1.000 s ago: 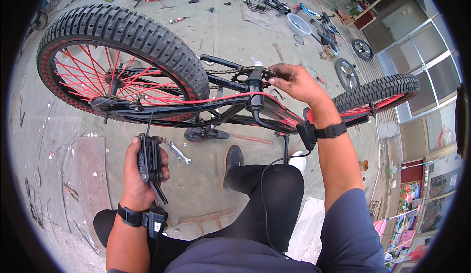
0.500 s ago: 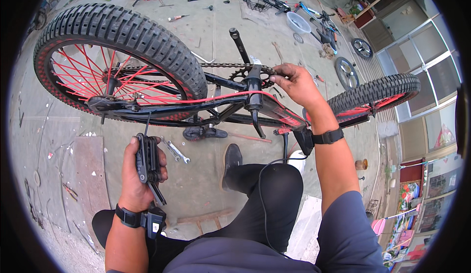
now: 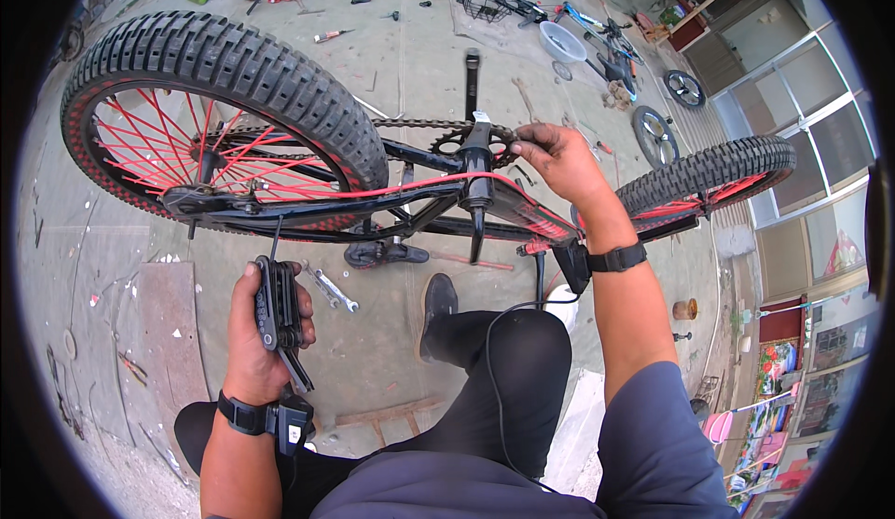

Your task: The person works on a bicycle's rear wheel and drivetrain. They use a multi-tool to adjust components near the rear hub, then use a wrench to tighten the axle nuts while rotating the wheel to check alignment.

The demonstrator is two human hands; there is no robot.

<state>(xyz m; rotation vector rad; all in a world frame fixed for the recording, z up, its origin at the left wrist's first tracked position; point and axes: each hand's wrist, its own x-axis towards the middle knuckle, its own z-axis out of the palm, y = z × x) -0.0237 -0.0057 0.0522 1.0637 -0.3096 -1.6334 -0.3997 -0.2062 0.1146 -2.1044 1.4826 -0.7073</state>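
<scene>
A bicycle with a black-and-red frame (image 3: 531, 213) stands upside down before me, its saddle (image 3: 387, 252) on the ground. My left hand (image 3: 250, 337) is wrapped round a black folding multi-tool (image 3: 277, 307), with one thin key swung out toward the frame below the rear wheel (image 3: 238, 67). Whether that key touches the frame, I cannot tell. At the right edge of the chainring (image 3: 450, 142), my right hand (image 3: 571, 163) pinches the chain (image 3: 410, 124) between thumb and fingers. One crank arm (image 3: 473, 81) points away from me, the other crank arm (image 3: 477, 236) toward me.
Two wrenches (image 3: 331, 288) lie on the ground beside the multi-tool. The front wheel (image 3: 718, 179) extends to the right. Farther off are a screwdriver (image 3: 331, 35), a white basin (image 3: 562, 42), a loose wheel (image 3: 656, 137) and another bicycle (image 3: 611, 48). A black cable (image 3: 494, 361) hangs over my knee.
The cranks have turned: the far arm's end swung right and the near one's left. My right hand, still at the chain, shifted slightly left. The left hand keeps its grip on the multi-tool.
</scene>
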